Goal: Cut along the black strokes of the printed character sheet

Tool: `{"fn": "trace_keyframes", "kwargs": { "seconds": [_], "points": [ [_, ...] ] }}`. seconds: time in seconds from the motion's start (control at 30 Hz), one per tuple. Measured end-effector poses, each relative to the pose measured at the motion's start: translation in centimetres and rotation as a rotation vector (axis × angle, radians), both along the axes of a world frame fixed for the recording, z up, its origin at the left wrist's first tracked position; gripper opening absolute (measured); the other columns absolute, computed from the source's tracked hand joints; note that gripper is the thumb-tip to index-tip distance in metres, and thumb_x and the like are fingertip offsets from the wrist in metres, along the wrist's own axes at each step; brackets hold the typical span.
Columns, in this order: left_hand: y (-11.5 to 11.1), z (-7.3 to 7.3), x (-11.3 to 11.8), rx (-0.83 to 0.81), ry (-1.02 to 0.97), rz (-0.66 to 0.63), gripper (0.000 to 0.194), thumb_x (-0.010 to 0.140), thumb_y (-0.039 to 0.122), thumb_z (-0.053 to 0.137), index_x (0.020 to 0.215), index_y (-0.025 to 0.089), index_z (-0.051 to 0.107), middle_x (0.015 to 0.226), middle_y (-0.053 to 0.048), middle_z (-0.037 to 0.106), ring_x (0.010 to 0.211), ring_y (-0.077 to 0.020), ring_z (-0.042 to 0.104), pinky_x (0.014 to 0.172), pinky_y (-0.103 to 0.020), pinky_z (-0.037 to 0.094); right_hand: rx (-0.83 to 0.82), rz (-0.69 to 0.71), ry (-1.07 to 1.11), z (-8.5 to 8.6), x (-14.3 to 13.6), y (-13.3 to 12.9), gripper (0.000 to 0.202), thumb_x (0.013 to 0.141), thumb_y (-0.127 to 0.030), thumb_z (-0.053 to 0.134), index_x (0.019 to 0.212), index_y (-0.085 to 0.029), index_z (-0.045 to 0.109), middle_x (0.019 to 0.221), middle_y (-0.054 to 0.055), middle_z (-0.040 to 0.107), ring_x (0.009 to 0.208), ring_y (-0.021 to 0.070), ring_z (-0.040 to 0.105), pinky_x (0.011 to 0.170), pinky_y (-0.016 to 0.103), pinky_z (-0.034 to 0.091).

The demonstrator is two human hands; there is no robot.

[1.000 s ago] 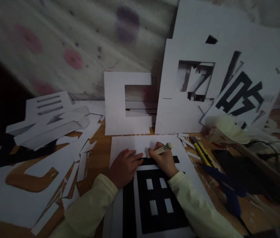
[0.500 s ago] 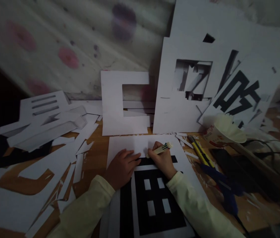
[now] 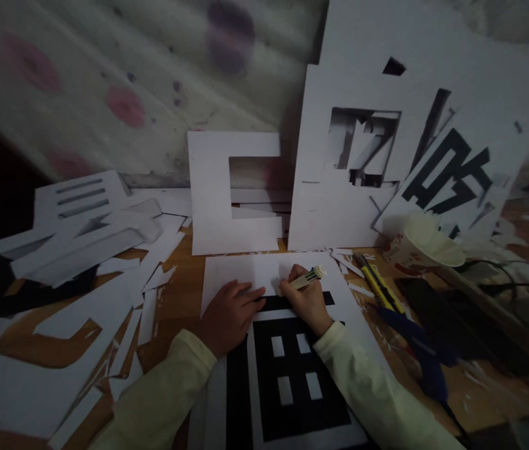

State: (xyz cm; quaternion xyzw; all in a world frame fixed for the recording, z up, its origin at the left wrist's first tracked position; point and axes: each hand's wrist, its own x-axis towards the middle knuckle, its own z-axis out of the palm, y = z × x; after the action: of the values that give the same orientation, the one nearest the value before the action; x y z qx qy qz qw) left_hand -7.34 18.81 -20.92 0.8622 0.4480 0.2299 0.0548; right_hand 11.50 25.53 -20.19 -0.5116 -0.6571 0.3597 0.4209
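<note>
A white sheet (image 3: 227, 269) with bold black printed shapes lies on the table in front of me. My left hand (image 3: 232, 315) rests flat on it, fingers stretched out, the tips at the left part of a black bar (image 3: 276, 304). In my right hand (image 3: 305, 301) is a thick white multicolour pen (image 3: 308, 278), held in a writing grip. Its tip is low at the sheet, just above the black bar; the fingers partly hide it. Below both hands is a large black block (image 3: 301, 412) with several white rectangles in it.
Cut white boards (image 3: 210, 194) lean at the back. Paper offcuts (image 3: 126, 344) and folded white pieces (image 3: 86, 212) lie left. At right are a yellow utility knife (image 3: 379, 284), a blue glue gun (image 3: 418, 344), a paper cup (image 3: 426, 247), a dark phone-like slab (image 3: 433, 312) and cables (image 3: 503, 275).
Both hands and the pen stay almost where they were on the sheet. The whole view has shifted very slightly, so the scene sits a little higher and further left.
</note>
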Motion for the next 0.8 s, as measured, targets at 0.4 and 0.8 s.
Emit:
{"fn": "trace_keyframes", "kwargs": {
  "seconds": [0.4, 0.8],
  "points": [
    [0.05, -0.16, -0.01, 0.004, -0.011, -0.004, 0.035, 0.086, 0.008, 0.044, 0.113, 0.02, 0.063, 0.13, -0.001, 0.06, 0.117, -0.0229, 0.051, 0.101, -0.05, 0.041, 0.036, -0.001, -0.009, -0.24, 0.2, 0.19, 0.022, 0.066, -0.02, 0.054, 0.056, -0.023, 0.034, 0.048, -0.009, 0.035, 0.046, 0.0092, 0.034, 0.047, 0.024, 0.029],
    [0.15, -0.53, -0.08, 0.021, -0.019, -0.009, 0.035, 0.087, 0.009, 0.043, 0.113, 0.02, 0.062, 0.129, -0.002, 0.06, 0.118, -0.0225, 0.051, 0.101, -0.05, 0.041, 0.027, 0.005, -0.008, -0.02, 0.22, 0.16, 0.021, 0.066, -0.02, 0.052, 0.057, -0.024, 0.034, 0.049, -0.009, 0.033, 0.046, 0.0093, 0.033, 0.047, 0.024, 0.028]
  ]
}}
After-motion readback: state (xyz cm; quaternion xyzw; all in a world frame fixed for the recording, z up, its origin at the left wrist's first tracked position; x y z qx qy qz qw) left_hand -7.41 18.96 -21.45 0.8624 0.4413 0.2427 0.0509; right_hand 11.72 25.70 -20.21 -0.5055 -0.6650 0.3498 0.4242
